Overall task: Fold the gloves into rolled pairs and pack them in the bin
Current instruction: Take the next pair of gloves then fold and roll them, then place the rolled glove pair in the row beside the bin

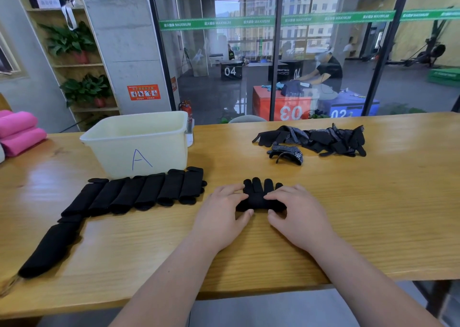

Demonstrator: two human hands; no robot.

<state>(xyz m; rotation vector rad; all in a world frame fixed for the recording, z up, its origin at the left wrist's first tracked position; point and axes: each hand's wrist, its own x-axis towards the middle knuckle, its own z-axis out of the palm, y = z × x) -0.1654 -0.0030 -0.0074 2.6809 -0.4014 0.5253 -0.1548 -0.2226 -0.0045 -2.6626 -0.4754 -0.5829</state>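
A black glove pair (260,192) lies on the wooden table (373,214) in front of me, partly rolled from the cuff end, its fingers pointing away. My left hand (221,214) and my right hand (296,214) both grip the rolled part, fingers curled over the top and thumbs tucked under the near edge. Left of them lies a row of several rolled black glove pairs (139,193), with one more roll (49,249) near the front left. A loose pile of black and patterned gloves (316,140) sits at the far right. The white bin marked "A" (139,140) stands behind the rolls.
Pink rolled towels (17,132) lie at the table's far left edge. A glass wall runs behind the table. The table's front edge is close under my forearms.
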